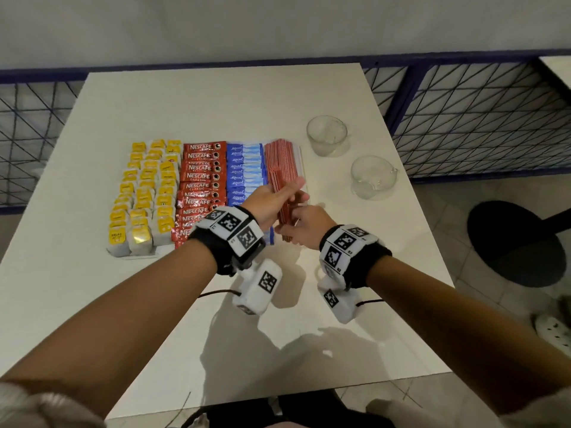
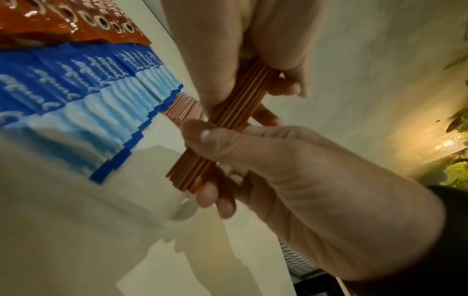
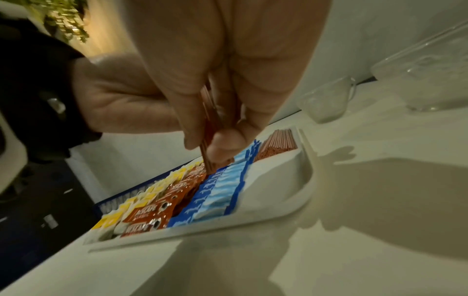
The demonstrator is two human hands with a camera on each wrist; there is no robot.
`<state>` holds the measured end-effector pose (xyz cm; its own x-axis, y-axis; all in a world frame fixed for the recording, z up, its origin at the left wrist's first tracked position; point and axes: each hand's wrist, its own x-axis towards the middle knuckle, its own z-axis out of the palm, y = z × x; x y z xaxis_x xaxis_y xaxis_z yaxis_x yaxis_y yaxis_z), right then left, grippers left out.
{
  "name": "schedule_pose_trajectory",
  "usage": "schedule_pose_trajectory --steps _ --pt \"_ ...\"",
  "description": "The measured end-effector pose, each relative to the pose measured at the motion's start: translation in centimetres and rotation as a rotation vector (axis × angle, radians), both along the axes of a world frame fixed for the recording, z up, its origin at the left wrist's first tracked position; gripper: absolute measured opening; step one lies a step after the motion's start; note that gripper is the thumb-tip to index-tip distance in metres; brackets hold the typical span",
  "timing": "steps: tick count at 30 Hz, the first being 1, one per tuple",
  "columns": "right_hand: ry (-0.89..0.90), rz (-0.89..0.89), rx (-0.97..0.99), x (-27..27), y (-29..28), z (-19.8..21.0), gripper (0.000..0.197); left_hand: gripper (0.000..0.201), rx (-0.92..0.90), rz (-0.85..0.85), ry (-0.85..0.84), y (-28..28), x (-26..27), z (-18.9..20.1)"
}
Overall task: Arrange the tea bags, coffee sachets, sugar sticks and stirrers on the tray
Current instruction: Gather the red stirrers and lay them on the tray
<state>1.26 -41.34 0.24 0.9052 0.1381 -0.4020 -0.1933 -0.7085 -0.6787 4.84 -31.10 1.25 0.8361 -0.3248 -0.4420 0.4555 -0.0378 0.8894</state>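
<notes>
The white tray (image 1: 301,156) holds tea bags, coffee and sugar rows. Above its right end, left hand (image 1: 275,199) and right hand (image 1: 304,228) both pinch a stirrer bundle (image 2: 228,128): light, thin, stiff sticks, likely to splay, best gripped mid-length.

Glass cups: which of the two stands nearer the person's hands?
The nearer glass cup, the one with a handle on its right side, stands closer to the hands; the far glass cup sits further back, beside the tray's far corner.
</notes>
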Motion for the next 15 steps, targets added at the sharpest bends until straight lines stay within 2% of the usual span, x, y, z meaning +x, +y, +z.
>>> schedule_pose_trajectory --steps 4,8,12,15 --pt "0.083 -0.083 0.012 1.8 0.2 -0.2 0.035 0.026 0.110 -0.051 0.013 -0.2 2.4 -0.5" --pt "0.170 -0.145 -0.060 3.6 0.2 -1.1 0.035 0.047 0.306 -0.119 -0.016 0.3 3.7 -1.6" --pt "0.285 -0.177 -0.070 4.5 0.2 -1.6 0.032 0.049 0.416 -0.079 -0.138 1.2 4.1 -2.7" --pt "0.281 -0.171 -0.131 4.7 0.7 -2.6 0.037 0.054 0.472 -0.058 -0.232 1.6 4.5 -3.2"
